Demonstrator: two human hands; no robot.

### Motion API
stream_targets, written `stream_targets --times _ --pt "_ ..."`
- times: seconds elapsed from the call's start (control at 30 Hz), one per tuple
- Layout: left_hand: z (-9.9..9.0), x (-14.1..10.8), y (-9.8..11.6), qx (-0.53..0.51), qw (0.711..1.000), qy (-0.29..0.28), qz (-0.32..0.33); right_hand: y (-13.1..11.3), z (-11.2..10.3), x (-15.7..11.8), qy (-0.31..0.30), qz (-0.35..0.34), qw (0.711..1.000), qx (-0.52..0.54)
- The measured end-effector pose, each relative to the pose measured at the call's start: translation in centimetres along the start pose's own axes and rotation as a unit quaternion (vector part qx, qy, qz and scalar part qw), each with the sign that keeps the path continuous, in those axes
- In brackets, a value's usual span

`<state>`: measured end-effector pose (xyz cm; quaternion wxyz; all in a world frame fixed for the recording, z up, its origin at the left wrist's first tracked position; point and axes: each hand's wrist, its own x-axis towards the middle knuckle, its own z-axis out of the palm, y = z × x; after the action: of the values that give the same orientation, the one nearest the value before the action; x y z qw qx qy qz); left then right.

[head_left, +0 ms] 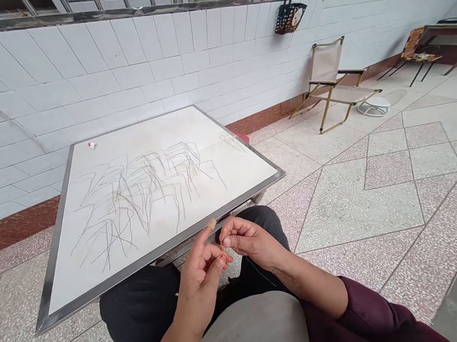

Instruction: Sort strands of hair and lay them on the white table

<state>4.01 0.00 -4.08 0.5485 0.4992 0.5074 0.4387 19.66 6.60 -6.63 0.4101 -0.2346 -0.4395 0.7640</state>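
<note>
My left hand point(200, 269) and my right hand point(250, 242) meet above my lap, just off the table's near edge. The right thumb and index finger are pinched together, and the left thumb presses against a bent finger. A thin wire point(262, 273) hangs below my right hand; the part between the fingertips is too small to make out. The left index finger points up, with a tan covering point(212, 224) on its tip. On the white table point(230, 191) lie several thin dark wires point(151, 170), bent and overlapping. Several looped wires point(232, 141) lie near its right edge.
A small white and red object point(92, 146) rests at the table's far left corner. Beyond the table, a folding chair point(335, 82) and a low white round stool point(373, 106) stand by the tiled wall. A black basket point(289, 17) hangs from the window bars.
</note>
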Motion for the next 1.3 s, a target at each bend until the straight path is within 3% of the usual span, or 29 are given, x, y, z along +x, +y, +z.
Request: stream_targets --times 0.2,0.53,0.83,1.07,1.3 --pt "0.1 -0.3 -0.3 0.060 0.998 0.006 0.020 0.4 -0.1 -0.1 -0.002 0.006 1.000 0.008" --pt "-0.1 -0.1 0.6 -0.108 0.992 0.000 -0.066 0.1 0.0 0.3 0.024 0.005 1.000 0.003" --pt "-0.1 -0.6 0.7 -0.031 0.998 -0.038 -0.038 0.2 0.0 0.1 0.008 0.007 1.000 -0.004" --pt "0.1 -0.5 1.0 -0.002 0.998 0.049 -0.032 0.7 0.3 0.3 0.004 0.014 0.999 -0.049" --pt "-0.4 -0.4 1.1 -0.031 0.995 0.066 -0.065 1.1 0.1 0.3 0.063 -0.048 0.976 -0.201"
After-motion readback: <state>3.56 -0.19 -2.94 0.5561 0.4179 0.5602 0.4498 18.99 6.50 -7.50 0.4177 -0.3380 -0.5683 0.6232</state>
